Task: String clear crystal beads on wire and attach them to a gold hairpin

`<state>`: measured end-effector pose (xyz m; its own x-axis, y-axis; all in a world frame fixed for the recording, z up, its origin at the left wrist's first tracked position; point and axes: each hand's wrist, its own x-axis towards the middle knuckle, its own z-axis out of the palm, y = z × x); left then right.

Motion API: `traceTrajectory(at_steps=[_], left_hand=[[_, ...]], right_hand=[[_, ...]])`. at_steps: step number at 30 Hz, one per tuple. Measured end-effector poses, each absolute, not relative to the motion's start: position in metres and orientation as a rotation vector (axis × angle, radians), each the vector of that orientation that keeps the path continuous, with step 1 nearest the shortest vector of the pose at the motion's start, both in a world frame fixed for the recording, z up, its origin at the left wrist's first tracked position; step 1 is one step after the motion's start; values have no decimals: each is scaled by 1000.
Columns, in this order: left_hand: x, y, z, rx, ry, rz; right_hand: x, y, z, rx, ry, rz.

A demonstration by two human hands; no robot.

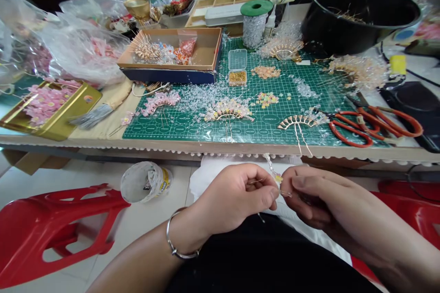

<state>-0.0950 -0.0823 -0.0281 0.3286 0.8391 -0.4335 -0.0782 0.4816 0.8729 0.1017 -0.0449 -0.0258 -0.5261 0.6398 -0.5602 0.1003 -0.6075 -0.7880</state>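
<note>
Delicately, a beaded sprig (277, 177) with clear beads and a yellow petal is sitting between the person's two hands, above the lap and just off the front edge of the bench (185, 147). The left hand (245, 192) is pinching near its lower end with thumb and forefinger nearly meeting, the other fingers curling inward; a bracelet (171, 233) is circling that wrist. The right hand (314, 192) is holding the sprig's other side, its fingers folding closed under the thumb and partly hiding the grip. A white cloth (206, 178) is lying beneath the hands.

Beyond them, a green cutting mat (268, 132) is covering the middle of the bench. Along its near side, a pink comb (160, 102), a yellow-and-pink comb (228, 110) and a gold comb (297, 121) are lying in a row, the gold one's prongs overhanging the edge. Red-handled tools (350, 135) are resting to its right. Farther back, a small clear case (238, 78) is holding gold beads, a shallow box (208, 50) is standing on the left, and a black bowl (319, 32) is standing on the right. Below, a white bucket (132, 185) is standing on the floor near a red stool (24, 233).
</note>
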Motion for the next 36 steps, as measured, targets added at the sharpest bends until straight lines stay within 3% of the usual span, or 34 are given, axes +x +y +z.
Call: traceTrajectory(at_steps=[5,12,25,27,32,36], left_hand=[[-98,-82,-28,845,1069,697],[-98,-81,-26,917,1081,690],[-98,-81,-16,1102,1189,625],[-97,-81,-14,1134,1186,630],[-96,-83,-13,1283,1238,715],[-97,-84,-16,1329,1252,738]], right_hand=[[101,-42,-22,-1246,-1016,2324],[106,-36,-21,-1135,-1316,2266],[102,-54,-18,-1419,-2240,1366],[102,-55,-21,-1458,-2217,1402],[101,-50,-31,-1437,-1793,1848],[101,-49,-38,-1338,-1858,1738]])
